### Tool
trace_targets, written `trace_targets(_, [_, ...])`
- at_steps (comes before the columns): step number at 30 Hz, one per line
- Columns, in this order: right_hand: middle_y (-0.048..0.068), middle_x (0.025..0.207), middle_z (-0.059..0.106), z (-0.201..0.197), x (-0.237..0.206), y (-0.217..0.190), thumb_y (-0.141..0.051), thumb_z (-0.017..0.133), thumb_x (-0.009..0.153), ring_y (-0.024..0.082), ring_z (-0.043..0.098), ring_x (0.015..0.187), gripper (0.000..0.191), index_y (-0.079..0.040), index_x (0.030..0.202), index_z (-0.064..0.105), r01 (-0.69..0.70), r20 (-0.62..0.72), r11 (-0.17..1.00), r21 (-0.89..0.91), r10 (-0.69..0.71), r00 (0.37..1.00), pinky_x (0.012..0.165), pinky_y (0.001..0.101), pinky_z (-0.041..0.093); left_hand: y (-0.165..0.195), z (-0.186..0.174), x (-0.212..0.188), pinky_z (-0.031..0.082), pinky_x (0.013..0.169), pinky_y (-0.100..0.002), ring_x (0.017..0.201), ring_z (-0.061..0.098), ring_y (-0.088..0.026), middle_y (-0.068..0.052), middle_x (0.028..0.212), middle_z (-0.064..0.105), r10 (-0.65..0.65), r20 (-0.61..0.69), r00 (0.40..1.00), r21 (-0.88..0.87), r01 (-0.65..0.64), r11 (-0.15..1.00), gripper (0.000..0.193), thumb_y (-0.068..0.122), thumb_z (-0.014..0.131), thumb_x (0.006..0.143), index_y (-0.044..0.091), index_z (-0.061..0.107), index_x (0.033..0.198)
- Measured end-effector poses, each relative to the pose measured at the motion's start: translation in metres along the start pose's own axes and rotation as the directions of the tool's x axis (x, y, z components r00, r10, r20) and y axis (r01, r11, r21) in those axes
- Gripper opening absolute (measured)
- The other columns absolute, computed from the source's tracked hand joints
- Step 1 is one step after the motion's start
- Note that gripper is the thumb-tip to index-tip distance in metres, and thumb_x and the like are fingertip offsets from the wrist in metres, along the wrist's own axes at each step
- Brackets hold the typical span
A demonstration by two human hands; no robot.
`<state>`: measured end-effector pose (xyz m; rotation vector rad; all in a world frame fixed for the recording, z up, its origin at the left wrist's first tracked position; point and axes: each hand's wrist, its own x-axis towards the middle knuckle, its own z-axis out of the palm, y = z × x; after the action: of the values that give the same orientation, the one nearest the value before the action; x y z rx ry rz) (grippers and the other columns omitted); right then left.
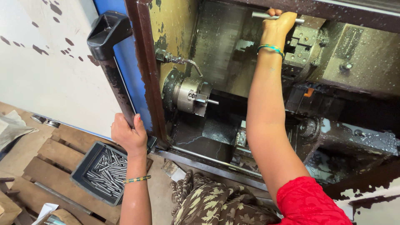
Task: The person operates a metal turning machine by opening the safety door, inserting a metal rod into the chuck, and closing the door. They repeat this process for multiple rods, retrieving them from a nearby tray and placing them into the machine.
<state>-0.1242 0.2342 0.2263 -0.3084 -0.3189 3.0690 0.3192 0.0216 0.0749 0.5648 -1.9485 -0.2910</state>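
Gripping the door handle (pixel 121 89), the left hand (pixel 128 134) holds the lathe open; the right hand (pixel 278 23) clenches a steel rod (pixel 261 16), while the chuck (pixel 192 95) already carries a short workpiece.

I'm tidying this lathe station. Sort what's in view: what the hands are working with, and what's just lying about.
In use:
- left hand on the long dark door handle
- right hand gripping the thin silver metal rod
- silver lathe chuck holding a short pin

Lying about:
- grey plastic tray of metal pins
- wooden pallet
- crumpled grey cloth
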Motion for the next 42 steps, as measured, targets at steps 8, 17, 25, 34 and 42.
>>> trace_targets(8, [-0.006,0.071,0.055,-0.080,-0.081,0.022,-0.053,0.059,0.100,0.005,0.034,0.044,0.044,-0.015,0.082,0.070,0.097,0.404,0.738,-0.668,0.249,0.880,0.040,0.0243,0.026,0.001,-0.002,0.001,0.041,0.071,-0.049,0.075,0.052,-0.040,-0.015,0.082,0.053,0.017,-0.007,1.000,0.001,-0.017,1.000,0.047,0.048,0.057,0.108,0.005,0.053,0.090])
trace_targets(17, [0.024,0.088,0.069,-0.211,-0.140,0.053,-0.056,0.058,0.099,0.041,0.066,0.087,0.054,-0.006,0.103,0.076,0.523,0.274,-0.501,-0.690,0.488,0.829,0.078,0.0497,0.050,-0.001,-0.006,0.003,0.039,0.069,-0.050,0.073,0.051,-0.039,-0.014,0.081,0.053,0.015,0.011,1.000,-0.060,-0.014,0.998,0.045,0.047,0.059,0.106,0.006,0.055,0.089])
trace_targets(25, [0.009,0.084,0.076,-0.237,-0.174,0.060,-0.040,0.057,0.101,0.026,0.075,0.084,0.035,-0.011,0.111,0.072,0.473,0.261,-0.355,-0.806,0.504,0.823,0.078,0.0366,0.054,-0.013,-0.008,0.007,0.039,0.066,-0.050,0.072,0.052,-0.039,-0.015,0.081,0.053,0.034,0.038,0.999,-0.137,-0.029,0.990,0.043,0.045,0.061,0.105,0.004,0.058,0.093])
trace_targets(34, [0.021,0.108,0.072,-0.261,-0.237,0.045,-0.046,0.063,0.097,0.043,0.068,0.097,0.049,-0.014,0.134,0.062,0.486,0.451,-0.459,-0.744,0.192,0.872,0.081,0.0484,0.053,-0.027,-0.016,0.002,0.045,0.062,-0.049,0.067,0.060,-0.041,-0.017,0.075,0.061,0.008,0.092,0.996,-0.301,0.020,0.954,0.039,0.042,0.060,0.108,0.002,0.061,0.104])
trace_targets(42, [0.013,0.082,0.077,-0.354,-0.355,-0.062,-0.048,0.059,0.098,0.021,0.073,0.072,0.042,-0.018,0.126,0.072,0.297,0.119,-0.516,-0.803,0.351,0.929,0.075,0.0373,0.056,-0.027,-0.020,-0.025,0.041,0.063,-0.045,0.063,0.050,-0.031,-0.013,0.070,0.050,-0.151,0.155,0.976,-0.447,0.205,0.871,0.052,0.049,0.045,0.117,0.000,0.051,0.099])
